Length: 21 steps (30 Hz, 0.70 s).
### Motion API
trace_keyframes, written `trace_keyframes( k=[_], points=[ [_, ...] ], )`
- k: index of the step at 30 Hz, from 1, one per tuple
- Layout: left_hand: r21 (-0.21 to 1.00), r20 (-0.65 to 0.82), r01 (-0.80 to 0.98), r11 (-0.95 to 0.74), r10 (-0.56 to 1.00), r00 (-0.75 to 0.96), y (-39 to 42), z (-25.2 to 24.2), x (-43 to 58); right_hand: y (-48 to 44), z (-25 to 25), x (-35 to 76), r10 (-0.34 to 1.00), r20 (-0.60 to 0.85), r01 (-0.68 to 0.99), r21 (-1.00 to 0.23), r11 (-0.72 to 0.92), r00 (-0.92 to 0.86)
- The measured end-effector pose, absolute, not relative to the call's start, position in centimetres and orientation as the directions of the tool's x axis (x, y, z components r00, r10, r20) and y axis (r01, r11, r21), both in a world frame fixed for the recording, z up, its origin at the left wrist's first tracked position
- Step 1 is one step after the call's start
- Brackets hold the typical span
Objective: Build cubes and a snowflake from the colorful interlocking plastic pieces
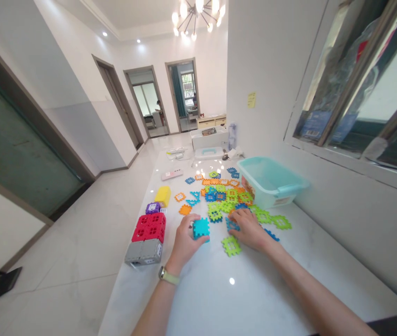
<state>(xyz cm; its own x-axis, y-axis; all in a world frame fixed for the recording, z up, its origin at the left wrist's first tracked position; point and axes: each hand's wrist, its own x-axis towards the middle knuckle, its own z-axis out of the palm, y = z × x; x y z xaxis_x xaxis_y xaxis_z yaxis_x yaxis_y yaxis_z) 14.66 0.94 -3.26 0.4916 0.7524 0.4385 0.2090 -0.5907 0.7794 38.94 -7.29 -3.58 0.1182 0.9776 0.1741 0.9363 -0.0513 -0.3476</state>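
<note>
Head view is looking down past both forearms onto a long white marble table [198, 298]. Nearest, a green tile [231, 246] is lying flat just below the right hand [249, 228], whose fingers [240, 215] are curving down over a blue tile [232, 225] at the edge of the scatter; whether they are pinching it or only touching it cannot be told. The left hand [186, 238], a watch [169, 276] circling its wrist, is gripping a teal cube [201, 228] of interlocked tiles, its fingers pressed together against the cube's left side. The cube is sitting between the hands, closer to the left one. Along the table's left edge, grey blocks [144, 252], red blocks [149, 227], a purple block [152, 208] and a yellow block [163, 196] are standing in a line. Ahead, loose orange, green and blue tiles [222, 196] are lying in a heap, touching a teal bin [270, 179] on their right. Farther on, a pink box [172, 174], a clear case [208, 153] and a bottle [232, 136] are standing near the table's far end, with doorways [184, 95] opening beyond.
</note>
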Motion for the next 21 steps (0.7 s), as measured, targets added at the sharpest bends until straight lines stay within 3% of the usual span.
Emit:
trace_keyframes(
  k=[5,16,21],
  points=[
    [0.777,0.432,0.207,-0.594,0.744,0.511,-0.6,-2.6,15.3,-7.0,-4.0,39.2,0.968,0.142,0.935,-0.322,-0.152,0.207],
    [0.763,0.464,0.145,-0.63,0.689,0.557,-2.7,-2.3,16.5,-7.4,-3.5,38.8,0.966,0.22,0.943,-0.329,-0.054,0.132],
    [0.771,0.377,0.126,-0.624,0.607,0.699,-3.9,-1.9,16.9,-7.4,-3.4,38.4,0.97,0.157,0.948,-0.289,-0.133,0.184]
  ],
)
